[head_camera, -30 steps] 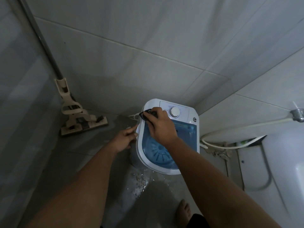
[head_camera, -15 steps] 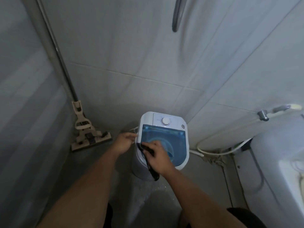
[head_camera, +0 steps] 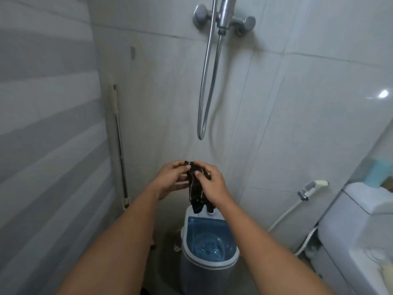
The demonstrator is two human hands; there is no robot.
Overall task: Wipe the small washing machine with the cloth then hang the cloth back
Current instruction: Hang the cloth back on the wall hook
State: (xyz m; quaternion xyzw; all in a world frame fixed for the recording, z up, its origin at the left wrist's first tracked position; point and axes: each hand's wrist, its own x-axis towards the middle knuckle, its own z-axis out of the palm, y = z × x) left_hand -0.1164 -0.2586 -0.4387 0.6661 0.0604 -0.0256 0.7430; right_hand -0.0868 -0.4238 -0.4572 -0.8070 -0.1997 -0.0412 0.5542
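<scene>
Now both hands pinch the dark cloth (head_camera: 196, 186) in the air at 12 o'clock above the small washing machine (head_camera: 209, 250): left hand (head_camera: 170, 179) and right hand (head_camera: 211, 184) fingers clamped on its top edge. Better to spread that edge flat before hanging it.

The cloth (head_camera: 196, 186) is dark, limp fabric, crumpled and matt. The washer (head_camera: 209, 241) has a smooth white plastic top, a see-through blue plastic lid and a grey, duller body. Wall tiles (head_camera: 297, 103) are pale, glazed and glossy, catching a bright glint. The shower hose (head_camera: 207, 81) and mixer (head_camera: 225, 18) are shiny polished metal. The mop pole (head_camera: 120, 145) looks like brushed metal with a beige plastic grip. The toilet tank (head_camera: 361, 209) is smooth and white
</scene>
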